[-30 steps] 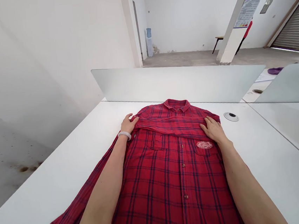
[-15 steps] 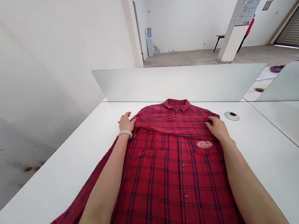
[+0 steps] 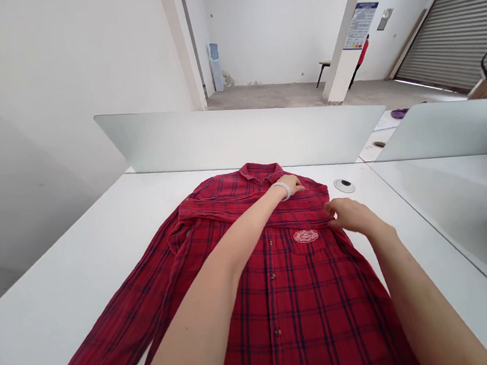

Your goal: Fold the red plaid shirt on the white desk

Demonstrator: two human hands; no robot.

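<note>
shirt (image 3: 280, 294), red plaid, is lying button side up on the white table (image 3: 62, 263), with its collar (image 3: 262, 172) pointing away from the person, toward the divider panel (image 3: 239, 137). one sleeve (image 3: 211, 208) is lying folded across the chest just below the collar. the other sleeve (image 3: 122, 314) is trailing out flat toward the near left part of the table.

left hand (image 3: 292, 184): the forearm is crossing over the shirt front from the near left. the hand is resting palm down on the cloth just right of the collar. the fingers are looking flat and close together, gripping nothing. a pale bracelet (image 3: 283, 191) is sitting on the wrist.

right hand (image 3: 352, 217): it is lying at the shirt's right edge, just above and beside the chest pocket (image 3: 305, 237), which is bearing a white round patch. the fingertips (image 3: 330, 211) are touching the end of the folded sleeve and the fingers are curling loosely. whether they are pinching the cloth or only pressing it cannot be told.

the two hands are sitting near each other, not touching. a round cable grommet (image 3: 344, 185) is showing in the table just right of the shirt's shoulder.
</note>
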